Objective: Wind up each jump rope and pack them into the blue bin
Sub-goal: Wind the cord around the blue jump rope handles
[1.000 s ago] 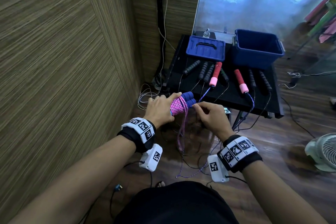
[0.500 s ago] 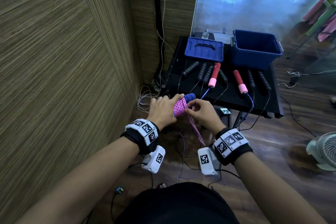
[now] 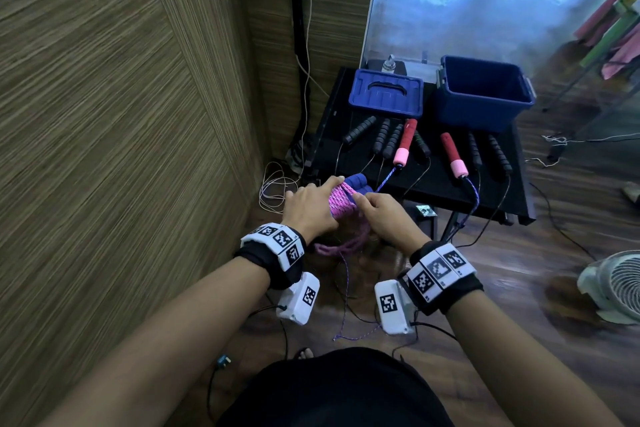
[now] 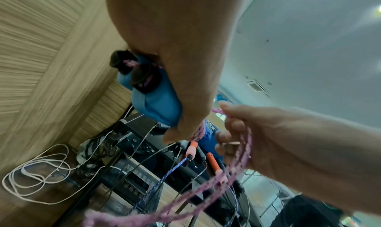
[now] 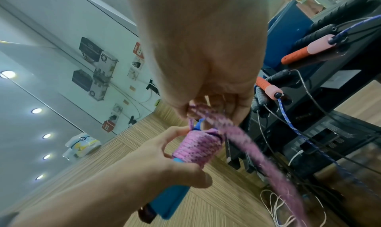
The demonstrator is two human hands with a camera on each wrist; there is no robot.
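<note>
My left hand grips the two blue handles of a jump rope, with pink cord wound tightly around them. In the left wrist view the blue handles stick out below my palm. My right hand pinches the loose pink cord close to the wound coil; a slack loop hangs below both hands. The open blue bin stands at the back right of the black table.
The bin's blue lid lies at the table's back left. Several black-handled ropes and a red-and-pink-handled rope lie on the table, cords hanging over its front edge. A wood panel wall is at left. A white fan sits on the floor at right.
My right hand has carried the pink cord around the handles, moving in close against the coil. The hanging tail is shorter and now loops below my hands.
</note>
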